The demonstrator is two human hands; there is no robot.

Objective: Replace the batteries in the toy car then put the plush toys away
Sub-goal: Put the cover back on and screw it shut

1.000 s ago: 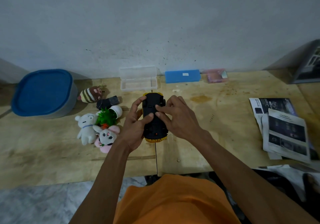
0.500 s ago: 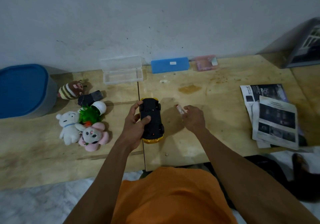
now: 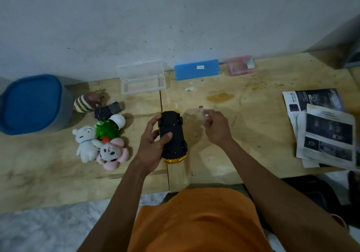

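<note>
The toy car [image 3: 173, 135] lies upside down at the table's middle, black underside up, yellow body showing at its near end. My left hand [image 3: 151, 146] grips it from the left, thumb across the underside. To its right my right hand [image 3: 215, 128] pinches a small pale battery [image 3: 202, 112] with a red tip, held just above the table. Left of the car lie the plush toys: a white bear [image 3: 84, 143], a pink flower-faced plush [image 3: 112, 152], a green spiky plush [image 3: 107, 129] with a white cap, and a striped brown one [image 3: 85, 102].
A blue-lidded grey tub [image 3: 31, 103] stands at the far left. By the wall sit an open clear plastic case [image 3: 143, 79], a blue case [image 3: 196, 69] and a pink packet [image 3: 240, 65]. A small dark object [image 3: 108, 110] lies near the plushes. Leaflets [image 3: 325, 127] lie at the right.
My right hand has left the car's underside and moved right, now holding a battery. The left hand keeps its grip on the car. The camera view has shifted slightly.
</note>
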